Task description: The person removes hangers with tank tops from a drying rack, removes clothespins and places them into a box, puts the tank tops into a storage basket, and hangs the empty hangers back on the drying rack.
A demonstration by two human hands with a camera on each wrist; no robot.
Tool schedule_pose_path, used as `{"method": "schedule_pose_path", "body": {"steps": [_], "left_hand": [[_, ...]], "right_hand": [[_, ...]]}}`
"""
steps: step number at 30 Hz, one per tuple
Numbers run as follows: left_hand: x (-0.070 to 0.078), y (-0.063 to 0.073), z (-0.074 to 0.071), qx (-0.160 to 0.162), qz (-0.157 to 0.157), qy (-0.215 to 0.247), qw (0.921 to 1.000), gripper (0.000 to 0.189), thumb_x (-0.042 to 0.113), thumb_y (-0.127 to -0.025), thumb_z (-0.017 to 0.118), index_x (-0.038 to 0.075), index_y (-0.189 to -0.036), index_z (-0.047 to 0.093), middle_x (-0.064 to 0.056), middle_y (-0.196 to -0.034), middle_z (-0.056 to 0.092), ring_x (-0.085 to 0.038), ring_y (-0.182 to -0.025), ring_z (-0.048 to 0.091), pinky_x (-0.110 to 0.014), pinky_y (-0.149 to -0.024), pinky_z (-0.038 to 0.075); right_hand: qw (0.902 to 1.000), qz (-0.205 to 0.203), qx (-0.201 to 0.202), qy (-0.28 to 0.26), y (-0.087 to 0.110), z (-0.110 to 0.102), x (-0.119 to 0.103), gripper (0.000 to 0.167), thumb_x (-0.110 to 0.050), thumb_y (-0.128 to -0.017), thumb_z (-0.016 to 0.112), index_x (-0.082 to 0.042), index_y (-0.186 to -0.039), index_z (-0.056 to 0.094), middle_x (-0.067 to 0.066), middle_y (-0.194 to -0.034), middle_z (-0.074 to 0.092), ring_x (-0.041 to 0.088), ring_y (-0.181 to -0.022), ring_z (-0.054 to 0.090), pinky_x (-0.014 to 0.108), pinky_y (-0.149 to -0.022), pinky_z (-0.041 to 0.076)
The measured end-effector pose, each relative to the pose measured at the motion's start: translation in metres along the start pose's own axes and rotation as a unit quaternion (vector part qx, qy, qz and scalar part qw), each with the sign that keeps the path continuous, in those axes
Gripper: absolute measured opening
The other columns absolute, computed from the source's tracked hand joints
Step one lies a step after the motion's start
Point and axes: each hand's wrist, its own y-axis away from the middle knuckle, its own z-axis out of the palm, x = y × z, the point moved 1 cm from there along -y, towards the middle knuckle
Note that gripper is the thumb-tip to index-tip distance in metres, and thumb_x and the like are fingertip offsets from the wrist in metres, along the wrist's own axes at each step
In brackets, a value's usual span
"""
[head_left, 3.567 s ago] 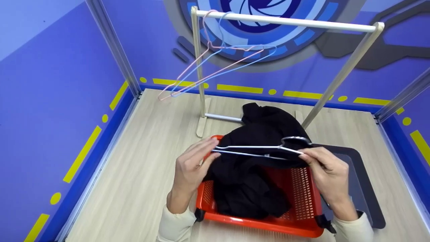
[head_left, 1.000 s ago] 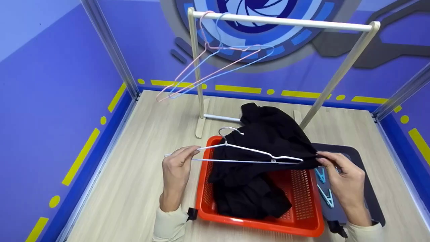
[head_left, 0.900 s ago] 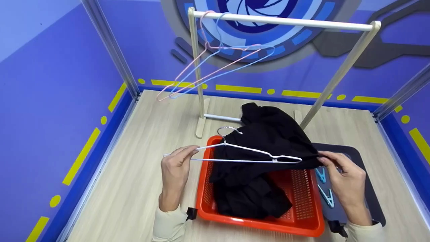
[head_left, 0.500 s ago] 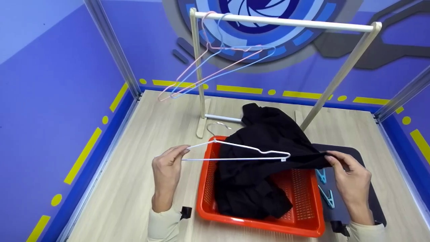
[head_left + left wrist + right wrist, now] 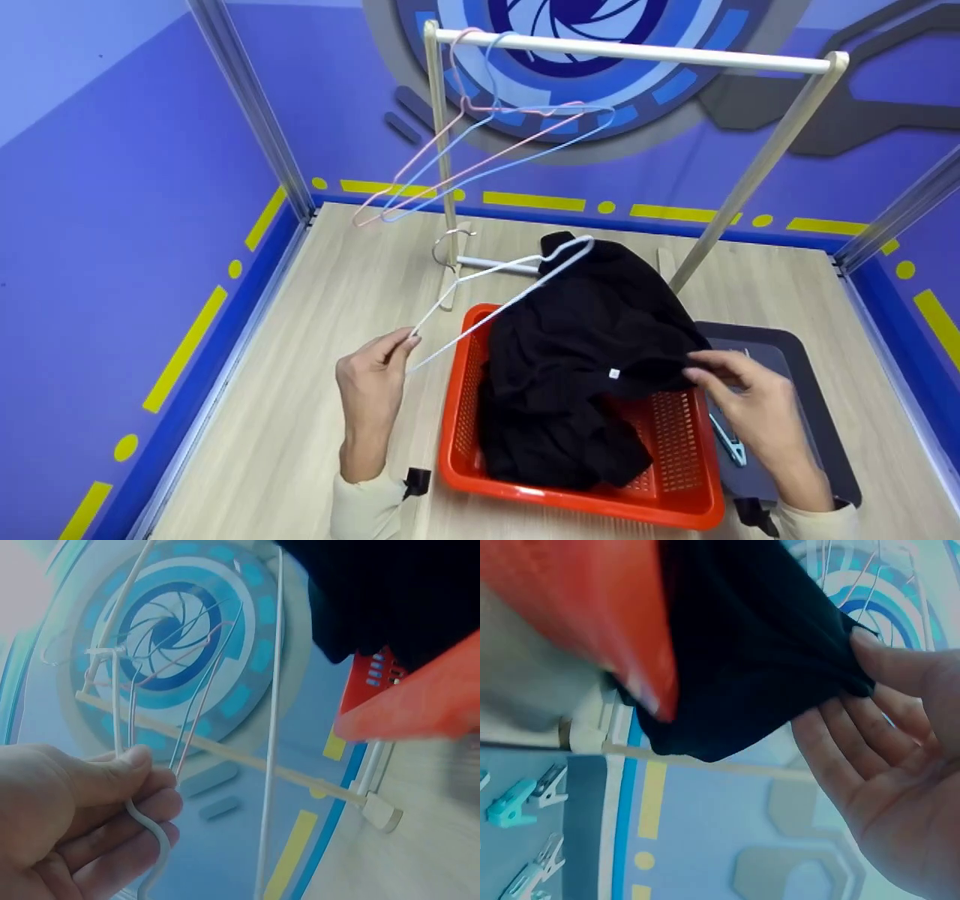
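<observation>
My left hand pinches one end of a white wire hanger between thumb and fingers. The hanger slants up and away, its silver hook towards the rack and its far end over the black garment. In the left wrist view its wire runs past the fingers. My right hand pinches the garment's edge; the right wrist view shows the cloth stretched from thumb and fingers. A small white label shows near the garment's lifted opening. The rest of the garment lies bunched in a red basket.
A wooden rack with a white top bar stands behind the basket. From its left end hang a pink hanger and a blue hanger. A dark tray with clothespins lies right of the basket. Blue walls enclose the table.
My left hand has moved left, and the hanger has swung from lying across the garment to pointing up and away. My right hand moved from the hanger to the garment's edge, then slightly back left.
</observation>
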Motion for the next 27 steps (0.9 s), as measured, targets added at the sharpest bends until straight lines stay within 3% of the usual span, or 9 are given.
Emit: {"method": "schedule_pose_path", "body": {"steps": [4,10,18,27], "left_hand": [[0.005,0.004,0.004,-0.014,-0.023,-0.013,0.9996,0.015,-0.001,-0.079,0.092,0.005,-0.091,0.086,-0.005,-0.083,0.080,-0.019,-0.069,0.076,-0.034,-0.058,0.058],[0.012,0.008,0.010,-0.040,-0.060,-0.015,0.9973,0.013,0.000,-0.080,0.091,0.006,-0.090,0.086,-0.003,-0.078,0.079,-0.014,-0.065,0.072,-0.032,-0.058,0.056],[0.017,0.012,0.016,-0.076,-0.083,-0.026,0.9932,0.012,0.002,-0.082,0.090,0.005,-0.093,0.086,-0.004,-0.078,0.079,-0.017,-0.066,0.075,-0.040,-0.061,0.060],[0.019,0.013,0.017,-0.088,-0.088,-0.030,0.9918,0.013,0.001,-0.081,0.090,0.004,-0.093,0.086,-0.005,-0.079,0.079,-0.018,-0.067,0.076,-0.039,-0.061,0.061]], "right_hand": [[0.9981,-0.038,-0.047,-0.008,0.002,0.010,-0.009,0.034,0.012,-0.076,0.090,-0.008,-0.102,0.082,0.001,-0.093,0.079,-0.001,-0.079,0.069,0.008,-0.073,0.051],[0.9904,-0.039,-0.133,0.001,0.005,0.025,-0.014,0.028,0.001,-0.080,0.091,-0.016,-0.100,0.081,-0.008,-0.095,0.077,0.004,-0.079,0.068,0.015,-0.068,0.052],[0.9620,-0.001,-0.272,0.018,-0.003,0.032,-0.014,0.014,-0.012,-0.092,0.085,-0.017,-0.103,0.078,-0.009,-0.100,0.075,0.005,-0.086,0.068,0.031,-0.074,0.060],[0.9447,0.010,-0.328,0.001,-0.019,0.034,-0.012,0.009,-0.014,-0.093,0.083,-0.013,-0.100,0.078,-0.006,-0.096,0.075,0.005,-0.079,0.066,0.027,-0.069,0.056]]}}
